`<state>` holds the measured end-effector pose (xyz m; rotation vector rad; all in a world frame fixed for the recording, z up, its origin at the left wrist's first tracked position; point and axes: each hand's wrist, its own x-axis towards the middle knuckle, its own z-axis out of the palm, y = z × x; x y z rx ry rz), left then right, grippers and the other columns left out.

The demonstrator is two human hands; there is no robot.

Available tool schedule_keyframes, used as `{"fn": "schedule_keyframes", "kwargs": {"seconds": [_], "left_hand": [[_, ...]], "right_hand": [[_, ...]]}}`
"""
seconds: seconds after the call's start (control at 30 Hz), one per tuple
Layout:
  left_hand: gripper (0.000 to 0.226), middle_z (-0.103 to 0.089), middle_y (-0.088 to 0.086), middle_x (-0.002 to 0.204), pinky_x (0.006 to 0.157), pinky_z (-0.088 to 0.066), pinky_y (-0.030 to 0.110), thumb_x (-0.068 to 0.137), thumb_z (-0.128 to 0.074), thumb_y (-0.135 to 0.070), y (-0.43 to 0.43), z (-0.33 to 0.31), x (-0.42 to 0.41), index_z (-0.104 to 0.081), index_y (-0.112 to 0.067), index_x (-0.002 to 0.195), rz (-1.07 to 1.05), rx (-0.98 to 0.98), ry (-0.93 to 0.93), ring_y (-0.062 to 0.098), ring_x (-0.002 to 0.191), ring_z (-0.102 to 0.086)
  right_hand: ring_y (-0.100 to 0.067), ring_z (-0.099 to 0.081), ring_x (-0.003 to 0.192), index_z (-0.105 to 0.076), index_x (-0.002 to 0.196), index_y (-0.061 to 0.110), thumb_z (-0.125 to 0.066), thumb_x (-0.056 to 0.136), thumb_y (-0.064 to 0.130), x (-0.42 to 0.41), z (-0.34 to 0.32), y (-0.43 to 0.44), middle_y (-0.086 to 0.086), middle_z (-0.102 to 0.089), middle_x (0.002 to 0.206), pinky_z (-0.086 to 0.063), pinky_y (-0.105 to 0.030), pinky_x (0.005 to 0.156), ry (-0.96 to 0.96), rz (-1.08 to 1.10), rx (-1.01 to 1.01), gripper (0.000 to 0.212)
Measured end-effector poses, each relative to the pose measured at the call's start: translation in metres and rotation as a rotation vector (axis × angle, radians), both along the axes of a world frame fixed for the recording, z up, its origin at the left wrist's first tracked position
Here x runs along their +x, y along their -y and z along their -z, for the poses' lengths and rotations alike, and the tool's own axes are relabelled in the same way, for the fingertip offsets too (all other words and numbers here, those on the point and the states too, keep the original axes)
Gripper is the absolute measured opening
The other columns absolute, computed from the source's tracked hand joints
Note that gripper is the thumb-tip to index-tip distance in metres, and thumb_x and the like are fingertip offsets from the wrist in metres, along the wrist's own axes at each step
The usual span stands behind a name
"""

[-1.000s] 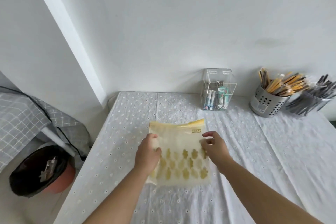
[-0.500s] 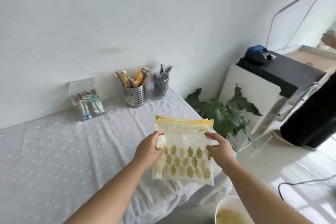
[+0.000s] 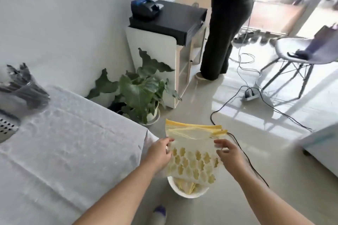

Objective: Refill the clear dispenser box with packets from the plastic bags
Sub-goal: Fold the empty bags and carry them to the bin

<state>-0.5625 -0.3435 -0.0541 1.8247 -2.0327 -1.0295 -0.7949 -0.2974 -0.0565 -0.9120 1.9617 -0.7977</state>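
A clear plastic bag (image 3: 193, 153) with a yellow zip strip and yellow flower prints hangs in the air past the table's right end. Its mouth gapes open at the top. My left hand (image 3: 161, 153) pinches its left edge and my right hand (image 3: 228, 153) pinches its right edge. Directly below the bag stands a white bucket (image 3: 186, 192) on the floor with more yellow-printed bags inside. The clear dispenser box is out of view.
The table with a white eyelet cloth (image 3: 64, 142) fills the left; a perforated metal holder (image 3: 7, 126) with dark wrapped utensils stands at its far left. A potted plant (image 3: 139, 95), a white cabinet (image 3: 161, 45), floor cables, a chair (image 3: 301, 55) and a standing person (image 3: 226, 23) lie beyond.
My view has swung right, away from the dispenser box. Both hands carried the bag off the table and now hold it over the white bucket on the floor; its mouth now gapes.
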Motion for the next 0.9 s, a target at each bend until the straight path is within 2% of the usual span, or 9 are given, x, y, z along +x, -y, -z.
{"fn": "schedule_keyframes", "kwargs": {"seconds": [0.1, 0.23, 0.4, 0.5, 0.57, 0.63, 0.73, 0.8, 0.9], "left_hand": [[0.045, -0.063, 0.0, 0.109, 0.084, -0.05, 0.026, 0.083, -0.058, -0.012, 0.004, 0.045, -0.017, -0.055, -0.027, 0.126, 0.103, 0.131, 0.024, 0.018, 0.086, -0.061], [0.047, -0.06, 0.0, 0.106, 0.084, -0.047, 0.024, 0.084, -0.056, -0.014, 0.009, 0.112, -0.022, -0.052, -0.025, 0.129, 0.216, 0.297, 0.088, 0.016, 0.088, -0.059], [0.052, -0.055, 0.002, 0.124, 0.095, -0.047, 0.029, 0.083, -0.056, -0.017, 0.029, 0.173, -0.028, -0.046, -0.022, 0.134, 0.291, 0.382, 0.145, 0.017, 0.106, -0.057], [0.053, -0.054, 0.002, 0.128, 0.097, -0.047, 0.032, 0.083, -0.056, -0.014, 0.039, 0.208, -0.034, -0.044, -0.02, 0.134, 0.28, 0.413, 0.119, 0.016, 0.108, -0.058], [0.058, -0.048, 0.003, 0.136, 0.101, -0.045, 0.034, 0.082, -0.059, -0.014, 0.045, 0.229, -0.038, -0.041, -0.019, 0.137, 0.292, 0.446, 0.111, 0.016, 0.116, -0.056], [0.066, -0.036, 0.003, 0.147, 0.108, -0.039, 0.037, 0.082, -0.062, -0.017, 0.052, 0.246, -0.039, -0.034, -0.019, 0.142, 0.338, 0.487, 0.14, 0.019, 0.13, -0.045], [0.064, -0.03, 0.005, 0.15, 0.112, -0.032, 0.036, 0.084, -0.062, -0.02, 0.064, 0.261, -0.031, -0.033, -0.019, 0.141, 0.374, 0.455, 0.244, 0.022, 0.136, -0.036], [0.056, -0.039, 0.006, 0.142, 0.106, -0.039, 0.038, 0.084, -0.059, -0.018, 0.066, 0.259, -0.027, -0.04, -0.02, 0.137, 0.35, 0.418, 0.257, 0.023, 0.124, -0.046], [0.049, -0.046, 0.005, 0.131, 0.101, -0.042, 0.036, 0.085, -0.057, -0.017, 0.064, 0.243, -0.023, -0.045, -0.021, 0.132, 0.365, 0.426, 0.263, 0.022, 0.116, -0.051]], "right_hand": [[-0.021, -0.064, 0.073, -0.067, 0.087, 0.025, -0.05, 0.08, -0.005, -0.011, 0.041, -0.022, 0.003, -0.068, 0.091, -0.055, -0.037, 0.074, -0.022, 0.074, 0.109, 0.035], [-0.023, -0.068, 0.076, -0.068, 0.077, 0.027, -0.053, 0.079, -0.004, -0.006, 0.101, -0.045, 0.005, -0.068, 0.085, -0.058, -0.044, 0.077, 0.016, 0.185, 0.251, 0.034], [-0.02, -0.067, 0.076, -0.069, 0.083, 0.024, -0.054, 0.083, 0.002, 0.008, 0.158, -0.041, -0.003, -0.07, 0.086, -0.049, -0.022, 0.058, 0.053, 0.241, 0.293, 0.027], [-0.023, -0.065, 0.075, -0.069, 0.084, 0.024, -0.054, 0.083, 0.002, 0.007, 0.193, -0.028, -0.005, -0.069, 0.084, -0.044, -0.02, 0.06, 0.07, 0.305, 0.271, 0.026], [-0.024, -0.065, 0.082, -0.07, 0.087, 0.025, -0.056, 0.083, 0.004, 0.0, 0.215, -0.02, -0.009, -0.071, 0.093, -0.044, -0.021, 0.065, 0.072, 0.316, 0.278, 0.025], [-0.022, -0.061, 0.109, -0.071, 0.1, 0.024, -0.06, 0.084, 0.007, -0.007, 0.231, -0.016, -0.009, -0.065, 0.119, -0.044, -0.023, 0.079, 0.063, 0.204, 0.342, 0.026], [-0.022, -0.035, 0.139, -0.062, 0.122, 0.026, -0.063, 0.087, 0.013, -0.017, 0.24, -0.016, -0.005, -0.032, 0.153, -0.037, -0.027, 0.101, 0.048, -0.029, 0.508, 0.037], [-0.023, -0.033, 0.14, -0.062, 0.122, 0.025, -0.062, 0.088, 0.013, -0.02, 0.237, -0.019, -0.007, -0.026, 0.155, -0.036, -0.025, 0.101, 0.019, -0.087, 0.561, 0.037], [-0.023, -0.039, 0.137, -0.066, 0.115, 0.022, -0.062, 0.087, 0.011, -0.02, 0.224, -0.021, -0.007, -0.036, 0.151, -0.034, -0.025, 0.103, -0.029, -0.127, 0.546, 0.031]]}}
